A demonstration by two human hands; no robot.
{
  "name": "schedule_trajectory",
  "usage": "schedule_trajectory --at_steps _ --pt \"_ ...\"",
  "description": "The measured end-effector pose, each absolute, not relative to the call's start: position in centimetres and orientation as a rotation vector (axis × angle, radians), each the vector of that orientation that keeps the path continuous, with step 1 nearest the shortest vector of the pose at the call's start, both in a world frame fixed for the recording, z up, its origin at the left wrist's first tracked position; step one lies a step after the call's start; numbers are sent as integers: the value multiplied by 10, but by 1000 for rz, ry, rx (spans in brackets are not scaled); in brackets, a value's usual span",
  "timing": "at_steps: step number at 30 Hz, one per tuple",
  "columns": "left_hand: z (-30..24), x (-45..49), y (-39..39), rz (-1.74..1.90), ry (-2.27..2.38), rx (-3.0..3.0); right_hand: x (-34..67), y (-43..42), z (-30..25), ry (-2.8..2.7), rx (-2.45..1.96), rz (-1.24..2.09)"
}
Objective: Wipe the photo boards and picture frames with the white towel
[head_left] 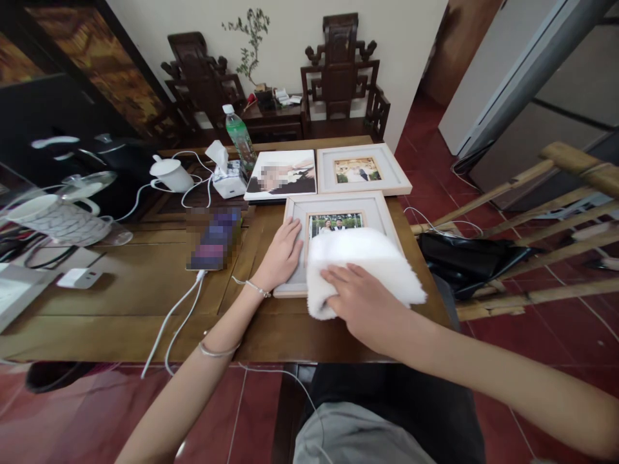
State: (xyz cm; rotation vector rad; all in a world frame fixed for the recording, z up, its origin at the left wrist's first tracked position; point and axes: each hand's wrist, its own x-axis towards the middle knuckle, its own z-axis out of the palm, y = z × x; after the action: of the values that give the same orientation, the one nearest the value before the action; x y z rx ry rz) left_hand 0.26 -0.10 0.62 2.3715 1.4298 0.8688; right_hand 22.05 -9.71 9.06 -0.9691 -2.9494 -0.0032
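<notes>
A light wooden picture frame (296,283) lies flat at the table's near edge, with a photo of two people showing in its upper half. My left hand (283,252) rests on the left border of this frame, its fingers stretched out. A fluffy white cloth (372,251) covers the lower right of the frame and hides part of the photo. My right hand (355,293) grips the cloth's near side and presses it onto the frame. Behind lie a second framed photo (396,179) and a photo album or panel (290,161) with a white and black picture.
A phone (217,241) with a white cable lies left of the frame. Farther left are a tissue box (229,179), a green-labelled bottle (239,136), a lidded white cup (170,174), a patterned mug (58,219) and a white charger (80,278). Bamboo rails (541,287) stand at right.
</notes>
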Motion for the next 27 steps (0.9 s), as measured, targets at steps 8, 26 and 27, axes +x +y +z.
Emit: schedule_trajectory --at_steps 8,26,27 --pt "11 6 -4 851 1403 2357 301 -116 101 -2806 -1498 -247" --pt "16 10 -5 855 1376 2354 178 51 87 -2695 -764 -637" --pt "16 10 -5 857 1379 2362 171 55 84 -2714 -799 -621"
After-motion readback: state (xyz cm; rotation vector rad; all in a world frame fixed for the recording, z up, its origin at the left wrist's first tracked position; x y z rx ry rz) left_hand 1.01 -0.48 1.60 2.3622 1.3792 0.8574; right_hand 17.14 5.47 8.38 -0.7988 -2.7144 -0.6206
